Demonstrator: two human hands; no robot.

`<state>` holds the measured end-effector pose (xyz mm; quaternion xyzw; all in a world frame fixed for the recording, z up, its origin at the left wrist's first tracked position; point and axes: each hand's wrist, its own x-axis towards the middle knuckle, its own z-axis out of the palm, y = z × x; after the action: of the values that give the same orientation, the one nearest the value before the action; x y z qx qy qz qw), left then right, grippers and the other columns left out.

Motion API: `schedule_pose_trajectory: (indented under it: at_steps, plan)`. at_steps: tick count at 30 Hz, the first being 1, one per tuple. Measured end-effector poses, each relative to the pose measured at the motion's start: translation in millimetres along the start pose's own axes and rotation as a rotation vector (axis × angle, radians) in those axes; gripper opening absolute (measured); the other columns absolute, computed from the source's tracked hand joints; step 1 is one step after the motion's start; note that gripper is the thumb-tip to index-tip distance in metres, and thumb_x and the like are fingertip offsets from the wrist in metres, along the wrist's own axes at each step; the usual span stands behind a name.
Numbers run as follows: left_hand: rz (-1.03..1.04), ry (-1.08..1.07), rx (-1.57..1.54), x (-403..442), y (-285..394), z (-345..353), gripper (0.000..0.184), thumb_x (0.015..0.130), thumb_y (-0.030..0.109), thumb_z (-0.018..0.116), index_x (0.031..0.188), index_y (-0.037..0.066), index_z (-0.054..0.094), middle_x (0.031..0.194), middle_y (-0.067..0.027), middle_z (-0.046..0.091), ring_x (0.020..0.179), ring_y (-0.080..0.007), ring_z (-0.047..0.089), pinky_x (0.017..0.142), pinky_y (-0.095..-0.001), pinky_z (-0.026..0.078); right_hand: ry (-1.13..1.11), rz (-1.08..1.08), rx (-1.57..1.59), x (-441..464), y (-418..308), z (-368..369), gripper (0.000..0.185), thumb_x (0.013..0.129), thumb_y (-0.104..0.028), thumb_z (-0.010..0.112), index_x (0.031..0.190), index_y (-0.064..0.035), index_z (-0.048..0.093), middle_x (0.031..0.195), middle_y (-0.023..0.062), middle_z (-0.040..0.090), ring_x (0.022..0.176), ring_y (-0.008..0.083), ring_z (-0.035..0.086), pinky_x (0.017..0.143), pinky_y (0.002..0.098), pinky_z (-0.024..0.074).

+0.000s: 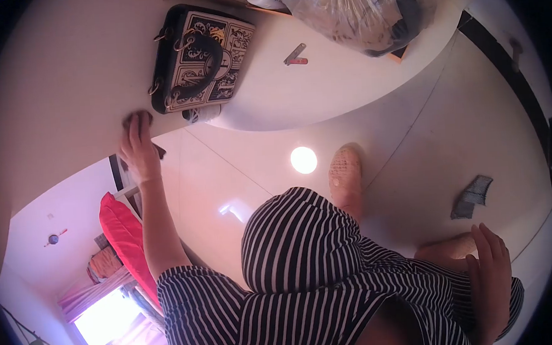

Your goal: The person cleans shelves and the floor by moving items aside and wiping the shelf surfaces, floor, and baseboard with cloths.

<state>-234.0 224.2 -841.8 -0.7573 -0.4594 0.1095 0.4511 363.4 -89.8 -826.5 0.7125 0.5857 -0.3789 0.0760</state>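
Observation:
At the edge of the white table, my left hand (139, 149) is stretched out with its fingers together over a dark brown thing (137, 119). Dark parts also show beside the palm; they are too blurred to name. Just right of that hand, a black and cream patterned handbag (209, 63) with dark handles rests on the table. A small white item (204, 113) lies against the bag's near side. My right hand (493, 267) hangs low at my right side, its fingers loosely apart and nothing visible in them.
A clear plastic bag (361, 15) full of things sits at the table's far side. Nearer is a small metal and red folding tool (295, 56). Grey cloth pieces (473, 195) lie on the tiled floor beside my feet. Red fabric (125, 242) is at the left.

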Motion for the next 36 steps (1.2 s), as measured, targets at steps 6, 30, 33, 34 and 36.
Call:
schedule_pose_trajectory:
  at_steps: [6, 30, 33, 34, 36]
  plan:
    - [-0.504, -0.094, -0.809, -62, 72, -11, 0.032, 0.09, 0.014, 0.067, 0.121, 0.009, 0.061, 0.116, -0.0111, 0.063, 0.105, -0.0306, 0.059, 0.094, -0.0394, 0.048, -0.065, 0.04, -0.016, 5, 13, 10, 0.052, 0.086, -0.012, 0.061, 0.136, -0.0047, 0.049, 0.138, 0.0176, 0.051, 0.125, 0.038, 0.049, 0.104, 0.0472, 0.041]
    - [-1.162, -0.033, -1.579, -44, 234, -10, 0.042, 0.099, 0.013, 0.056, 0.138, -0.002, 0.049, 0.145, -0.0158, 0.046, 0.125, -0.0237, 0.05, 0.106, -0.0326, 0.04, 0.264, -0.399, 0.154, 152, -46, 34, 0.035, 0.09, -0.003, 0.057, 0.125, -0.0059, 0.06, 0.12, 0.018, 0.063, 0.11, 0.0364, 0.061, 0.094, 0.0411, 0.0503]
    - [-1.5, 0.179, -1.453, -37, 219, -10, 0.047, 0.092, 0.007, 0.065, 0.135, -0.003, 0.046, 0.134, -0.0173, 0.05, 0.115, -0.0248, 0.054, 0.099, -0.0333, 0.044, 0.265, -0.808, 0.375, 231, -146, 40, 0.037, 0.083, -0.002, 0.059, 0.12, -0.0038, 0.061, 0.122, 0.0158, 0.062, 0.113, 0.0319, 0.061, 0.094, 0.0394, 0.0507]
    - [-1.485, 0.156, -1.383, -32, 210, -4, 0.052, 0.091, 0.007, 0.067, 0.136, -0.003, 0.043, 0.136, -0.0169, 0.049, 0.116, -0.0245, 0.054, 0.098, -0.032, 0.046, 0.317, -0.969, 0.351, 256, -178, 57, 0.032, 0.082, -0.004, 0.058, 0.114, -0.0029, 0.062, 0.119, 0.0142, 0.063, 0.112, 0.0312, 0.061, 0.093, 0.0393, 0.0514]
    - [-1.469, 0.137, -1.304, -17, 196, 3, 0.058, 0.089, 0.006, 0.069, 0.138, -0.003, 0.04, 0.137, -0.0165, 0.048, 0.116, -0.0243, 0.053, 0.096, -0.0308, 0.047, 0.175, -1.096, 0.246, 274, -238, 63, 0.03, 0.082, -0.01, 0.061, 0.111, -0.0012, 0.061, 0.12, 0.0147, 0.062, 0.113, 0.0323, 0.059, 0.094, 0.0395, 0.0508]
